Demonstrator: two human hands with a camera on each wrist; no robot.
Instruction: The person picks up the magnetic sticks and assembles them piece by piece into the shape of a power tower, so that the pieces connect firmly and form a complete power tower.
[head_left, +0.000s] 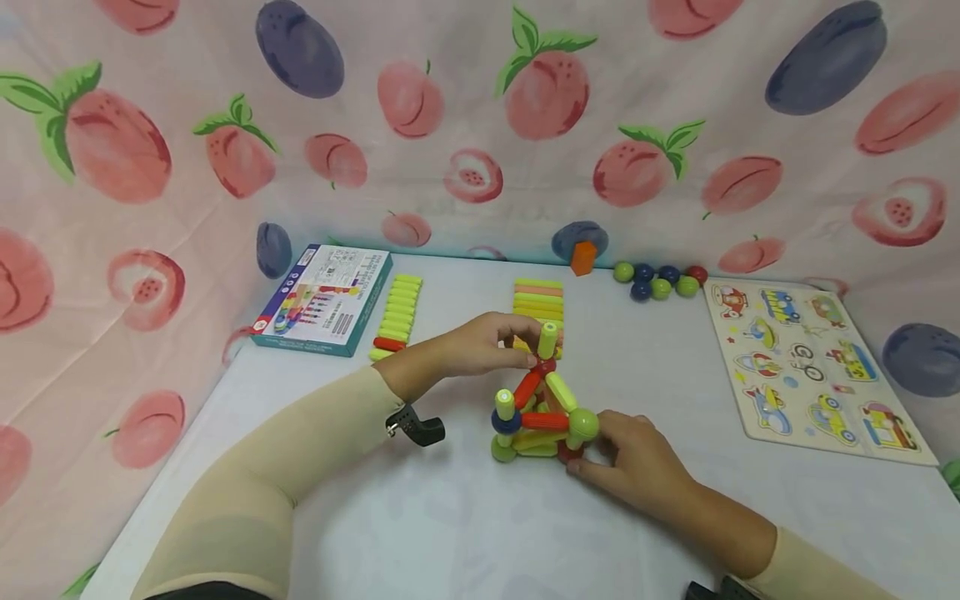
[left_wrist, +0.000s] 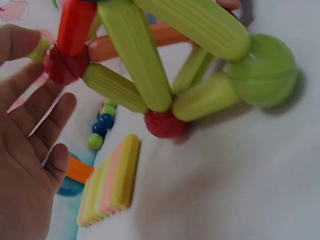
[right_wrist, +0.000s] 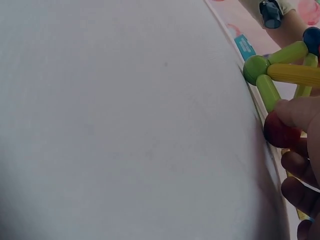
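A small frame of toy building rods and balls stands on the white table. Its upper layer has a red ball (head_left: pixel 545 365), a blue ball (head_left: pixel 506 420) and a green ball (head_left: pixel 582 424), joined by red and yellow-green rods. Short yellow-green rods (head_left: pixel 548 340) stick up from the red and blue balls. At the far corner my left hand (head_left: pixel 480 344) pinches the upper red ball (left_wrist: pixel 65 65) between thumb and finger, the other fingers spread beside it. My right hand (head_left: pixel 645 467) grips a lower red ball (right_wrist: pixel 281 130) at the near right corner, thumb on top and fingers curled.
Behind the frame lie rows of yellow and pink rods (head_left: pixel 538 304) and of green rods (head_left: pixel 399 308). A toy box (head_left: pixel 330 292) is at the back left. Several loose balls (head_left: pixel 661 288), an orange block (head_left: pixel 582 257) and a picture puzzle board (head_left: pixel 810 367) are toward the right.
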